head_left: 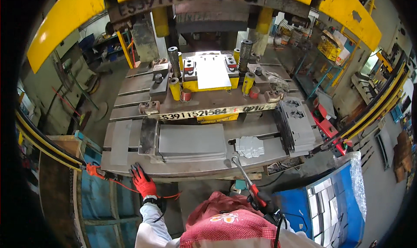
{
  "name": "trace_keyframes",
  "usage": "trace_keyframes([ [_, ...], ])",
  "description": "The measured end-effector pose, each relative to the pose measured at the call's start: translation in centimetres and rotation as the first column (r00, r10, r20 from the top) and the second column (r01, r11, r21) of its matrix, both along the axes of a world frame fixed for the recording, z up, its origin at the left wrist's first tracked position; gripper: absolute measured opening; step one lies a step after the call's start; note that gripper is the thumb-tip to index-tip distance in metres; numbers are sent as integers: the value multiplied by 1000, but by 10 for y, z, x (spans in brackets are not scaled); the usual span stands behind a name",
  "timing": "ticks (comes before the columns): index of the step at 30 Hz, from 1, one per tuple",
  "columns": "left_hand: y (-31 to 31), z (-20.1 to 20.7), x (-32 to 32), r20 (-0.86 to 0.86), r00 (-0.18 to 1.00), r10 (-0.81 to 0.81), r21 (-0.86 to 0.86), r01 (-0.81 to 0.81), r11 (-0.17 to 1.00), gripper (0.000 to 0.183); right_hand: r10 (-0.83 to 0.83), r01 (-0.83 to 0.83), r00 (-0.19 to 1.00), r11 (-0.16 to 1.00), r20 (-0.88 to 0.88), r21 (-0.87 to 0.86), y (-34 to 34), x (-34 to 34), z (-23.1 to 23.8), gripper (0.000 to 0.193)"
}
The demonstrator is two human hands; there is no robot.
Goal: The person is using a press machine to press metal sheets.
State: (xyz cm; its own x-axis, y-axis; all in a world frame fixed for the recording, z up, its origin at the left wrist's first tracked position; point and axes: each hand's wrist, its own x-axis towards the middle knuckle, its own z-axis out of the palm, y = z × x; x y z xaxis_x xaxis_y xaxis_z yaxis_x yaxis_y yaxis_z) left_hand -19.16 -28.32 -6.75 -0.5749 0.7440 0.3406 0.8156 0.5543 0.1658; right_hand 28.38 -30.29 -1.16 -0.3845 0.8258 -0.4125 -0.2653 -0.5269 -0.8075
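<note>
My left hand (143, 182), in a red glove with dark fingertips, lies with its fingers stretched out on the front edge of the press bed (195, 169). My right hand (266, 205), in a dark glove, is wrapped round the red grip of a metal rod tool (248, 178). Its round tip is at the bed's front edge, near a stack of flat grey metal sheets (191, 139) and a pile of small metal pieces (249, 146). Further back, a bright flat sheet (213, 74) rests on the lower die (191, 83) between the guide posts.
Cut metal plates (299, 126) are stacked at the bed's right side. A blue bin (291, 204) with metal pieces stands at the lower right. Yellow-and-black bars flank the bed, and the yellow upper press frame (69, 22) arches overhead. A red cord (124, 186) runs beside my left hand.
</note>
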Motion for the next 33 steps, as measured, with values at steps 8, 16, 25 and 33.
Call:
trace_keyframes([
  [8,-1,-6,-2,-45,999,-29,20,30,999,81,46,-46,999,999,0,-12,-1,-7,3,60],
  [16,3,1,2,4,999,-52,40,51,998,65,42,-42,999,999,-20,3,-14,-9,4,61],
  [25,-2,10,6,22,999,-39,1,39,999,70,115,-115,993,992,8,45,-13,-9,15,62],
  [33,-2,-9,-5,28,998,-51,-22,51,998,75,142,-175,981,943,133,283,58,-13,89,64],
])
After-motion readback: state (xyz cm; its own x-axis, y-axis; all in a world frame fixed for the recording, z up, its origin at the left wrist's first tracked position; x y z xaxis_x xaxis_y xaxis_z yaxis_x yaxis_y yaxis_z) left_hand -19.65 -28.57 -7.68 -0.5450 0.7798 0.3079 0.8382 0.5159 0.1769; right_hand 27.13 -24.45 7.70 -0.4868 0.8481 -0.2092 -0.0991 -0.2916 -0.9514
